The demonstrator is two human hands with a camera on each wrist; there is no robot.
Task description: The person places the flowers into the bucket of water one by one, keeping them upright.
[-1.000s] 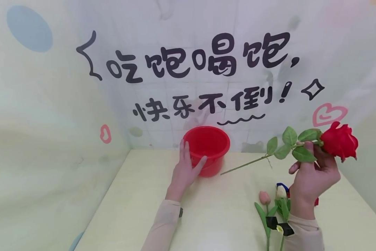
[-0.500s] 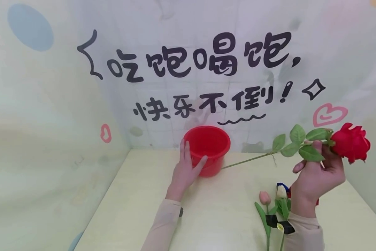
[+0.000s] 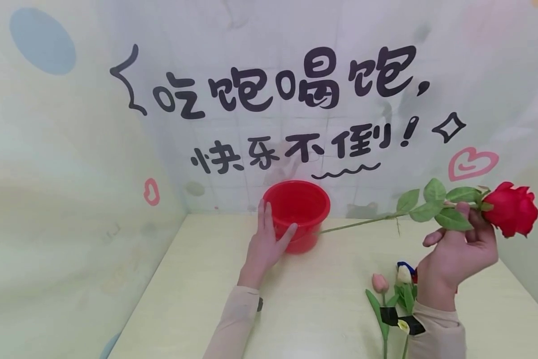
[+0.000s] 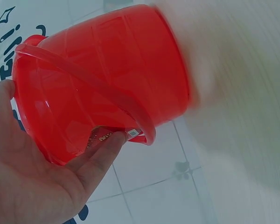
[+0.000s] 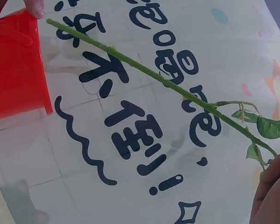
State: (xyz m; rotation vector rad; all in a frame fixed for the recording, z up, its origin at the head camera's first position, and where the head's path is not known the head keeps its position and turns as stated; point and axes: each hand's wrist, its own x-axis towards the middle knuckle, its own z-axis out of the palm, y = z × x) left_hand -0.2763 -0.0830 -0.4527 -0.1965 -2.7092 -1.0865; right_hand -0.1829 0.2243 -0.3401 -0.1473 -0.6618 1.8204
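My left hand (image 3: 265, 249) holds the side of a red plastic bucket (image 3: 302, 234), fingers along its left wall and thumb at the front rim. In the left wrist view the bucket's handle (image 4: 98, 88) hangs down its side, and a label (image 4: 102, 135) shows by my fingertips. My right hand (image 3: 459, 257) pinches a red rose (image 3: 511, 209) just below its bloom, among the green leaves. The rose lies almost level in the air, its stem (image 5: 158, 77) slanting toward the bucket. The stem's cut end is just outside the rim, near my left thumb in the right wrist view.
On the pale table (image 3: 179, 309), a pink tulip (image 3: 380, 282) and a white tulip (image 3: 404, 274) lie below my right wrist. Blue and red bits beside them are partly hidden by that hand. A printed wall sheet (image 3: 233, 199) stands right behind the bucket.
My right hand has moved a little right with the rose, its bloom shifting right and its stem end rising beside the bucket. The left hand and bucket have stayed in place.
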